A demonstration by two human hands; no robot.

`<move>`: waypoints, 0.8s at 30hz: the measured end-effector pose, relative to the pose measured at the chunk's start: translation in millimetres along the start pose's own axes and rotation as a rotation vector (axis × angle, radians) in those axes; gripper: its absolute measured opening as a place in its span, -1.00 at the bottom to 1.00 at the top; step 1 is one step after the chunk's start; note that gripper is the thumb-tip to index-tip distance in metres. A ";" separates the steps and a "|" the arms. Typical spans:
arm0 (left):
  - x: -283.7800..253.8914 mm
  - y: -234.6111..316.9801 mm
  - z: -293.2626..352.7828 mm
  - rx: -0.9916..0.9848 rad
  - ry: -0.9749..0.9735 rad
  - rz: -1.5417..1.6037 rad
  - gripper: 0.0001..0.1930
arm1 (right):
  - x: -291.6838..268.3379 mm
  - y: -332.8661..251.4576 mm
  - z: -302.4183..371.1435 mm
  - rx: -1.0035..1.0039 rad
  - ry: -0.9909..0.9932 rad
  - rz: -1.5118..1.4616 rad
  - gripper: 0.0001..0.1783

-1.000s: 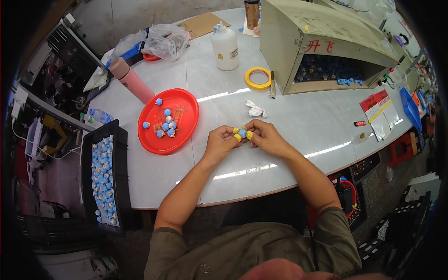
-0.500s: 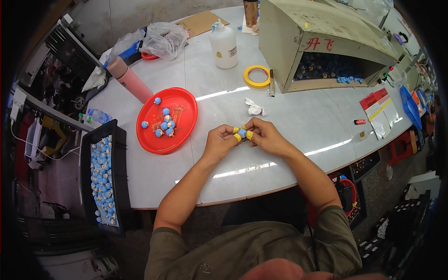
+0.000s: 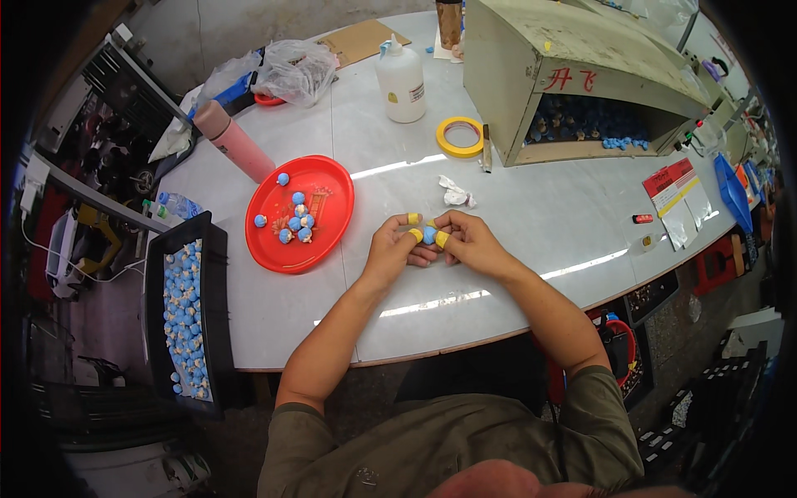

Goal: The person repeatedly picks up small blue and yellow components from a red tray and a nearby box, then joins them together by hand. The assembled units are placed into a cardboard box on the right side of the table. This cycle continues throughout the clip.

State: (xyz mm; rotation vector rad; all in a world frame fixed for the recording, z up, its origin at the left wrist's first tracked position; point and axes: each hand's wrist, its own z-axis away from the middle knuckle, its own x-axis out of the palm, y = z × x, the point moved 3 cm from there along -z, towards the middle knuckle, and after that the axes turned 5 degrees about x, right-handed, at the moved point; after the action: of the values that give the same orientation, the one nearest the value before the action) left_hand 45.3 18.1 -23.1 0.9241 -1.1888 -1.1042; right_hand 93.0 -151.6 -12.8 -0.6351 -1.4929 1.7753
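Observation:
Between my two hands sits a small blue ball-shaped piece (image 3: 429, 236), gripped by fingertips from both sides. My left hand (image 3: 393, 249) pinches it with the thumb, its index finger lifted a little away. From the other side, my right hand (image 3: 466, 242) holds it between thumb and fingers. Yellow tape wraps several of my fingertips. To the left, a red round plate (image 3: 330, 170) carries several similar blue pieces with cream-coloured parts (image 3: 295, 223). A crumpled white tissue (image 3: 456, 192) lies just beyond my hands.
A black tray (image 3: 217, 332) full of blue pieces stands at the table's left edge. Behind are a pink bottle (image 3: 237, 143), a white squeeze bottle (image 3: 401, 85), a yellow tape roll (image 3: 459, 137) and a large beige box (image 3: 573, 75) holding more blue pieces. Printed packets (image 3: 677, 195) lie at right.
My left index finger has lifted away from the blue piece, and the piece has turned slightly between my fingertips. Both hands stay in nearly the same place.

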 end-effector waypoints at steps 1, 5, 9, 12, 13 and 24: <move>-1.1 0.2 0.4 -0.007 -0.009 -0.001 -0.69 | 0.7 -0.2 0.3 -0.008 -0.003 0.017 -0.78; -1.9 0.1 -0.5 -0.020 -0.025 -0.036 -0.66 | 0.6 -3.7 0.9 0.030 -0.027 0.046 -0.77; -0.2 1.9 0.3 -0.032 -0.044 -0.033 -0.67 | -2.2 2.7 -1.1 0.045 -0.034 0.049 -0.78; -0.8 -0.5 -1.3 -0.022 -0.057 -0.017 -0.67 | -3.2 1.0 -0.3 0.064 -0.026 0.049 -0.78; -1.2 -1.5 -1.4 -0.015 -0.060 -0.011 -0.68 | -3.8 1.3 -0.4 0.063 -0.020 0.045 -0.78; -12.2 2.3 0.5 0.092 0.077 0.141 -0.72 | 0.5 -3.2 2.4 -0.021 0.084 -0.036 -0.75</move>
State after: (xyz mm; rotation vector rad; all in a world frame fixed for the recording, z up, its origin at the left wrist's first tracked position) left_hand 44.9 30.5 -23.6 0.9299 -1.2295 -0.9003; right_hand 91.5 -152.6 -9.2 -0.6812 -1.4594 1.6873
